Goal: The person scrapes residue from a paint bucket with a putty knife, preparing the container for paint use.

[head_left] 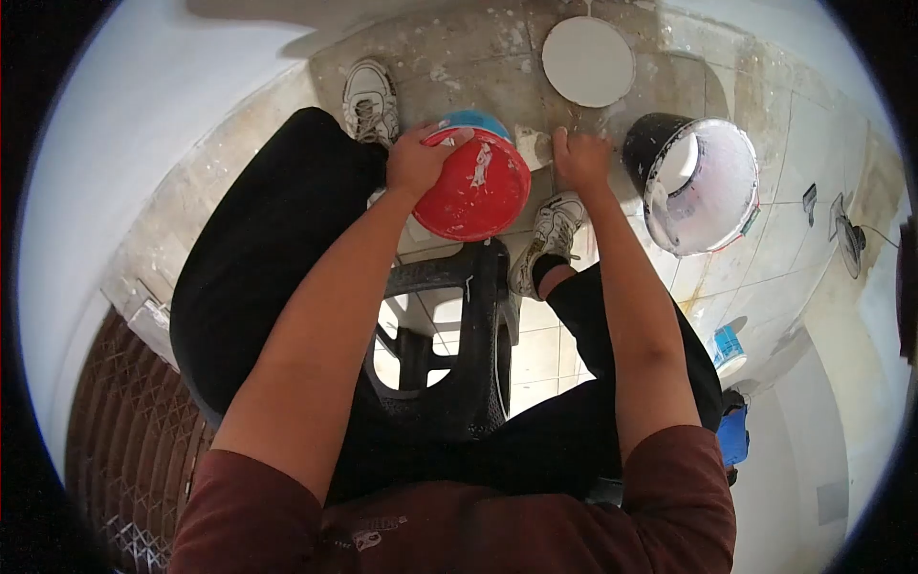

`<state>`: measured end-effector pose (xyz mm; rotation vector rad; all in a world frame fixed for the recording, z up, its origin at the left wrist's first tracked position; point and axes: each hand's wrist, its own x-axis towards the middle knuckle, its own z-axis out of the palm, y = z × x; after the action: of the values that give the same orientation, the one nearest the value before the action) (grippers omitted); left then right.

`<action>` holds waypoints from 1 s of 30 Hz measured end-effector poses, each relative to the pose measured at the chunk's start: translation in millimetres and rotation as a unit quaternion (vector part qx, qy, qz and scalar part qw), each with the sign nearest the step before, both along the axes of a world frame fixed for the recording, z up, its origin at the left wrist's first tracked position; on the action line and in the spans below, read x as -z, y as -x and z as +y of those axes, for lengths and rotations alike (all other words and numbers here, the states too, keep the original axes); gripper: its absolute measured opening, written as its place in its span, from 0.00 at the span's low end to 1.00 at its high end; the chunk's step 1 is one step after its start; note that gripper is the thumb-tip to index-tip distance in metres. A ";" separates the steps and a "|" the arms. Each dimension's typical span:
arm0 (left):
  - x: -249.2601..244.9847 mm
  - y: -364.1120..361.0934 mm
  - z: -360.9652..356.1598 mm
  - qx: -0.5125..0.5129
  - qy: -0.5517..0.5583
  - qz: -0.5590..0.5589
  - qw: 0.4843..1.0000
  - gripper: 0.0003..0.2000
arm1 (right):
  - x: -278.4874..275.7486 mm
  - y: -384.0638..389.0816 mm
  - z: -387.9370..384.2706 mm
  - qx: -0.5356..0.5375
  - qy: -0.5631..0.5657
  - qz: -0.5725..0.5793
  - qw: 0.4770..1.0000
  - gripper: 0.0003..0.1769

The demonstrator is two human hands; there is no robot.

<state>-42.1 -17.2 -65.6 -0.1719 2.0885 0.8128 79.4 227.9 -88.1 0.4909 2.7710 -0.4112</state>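
Observation:
A round red lid or shallow pan [473,196], smeared with white, is tilted between my feet, and my left hand [421,165] grips its upper left edge. Behind it shows part of a light blue round rim [475,121]. My right hand [581,161] is closed on the handle end of a scraper whose pale, coated blade [534,148] lies beside the red lid. To the right of that hand stands a black bucket [703,182] with white residue inside. A round white lid [589,61] lies on the floor above my right hand.
Beneath me is a black plastic stool [483,325]. My shoes [370,100] stand on stained floor tiles [478,48]. At the right are a small blue and white container [729,349], a blue object [733,435] and a dark round item with a cord [846,234]. A brown folding gate [134,430] is lower left.

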 end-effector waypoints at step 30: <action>-4.7 -4.2 1.2 -0.018 0.005 0.028 0.999 0.37 | 8.8 18.7 5.0 -0.012 -0.042 0.096 0.994 0.24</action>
<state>-38.0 -16.0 -60.9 -0.1937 2.1473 0.8381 60.7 232.9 -96.9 0.4601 2.9861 -0.3538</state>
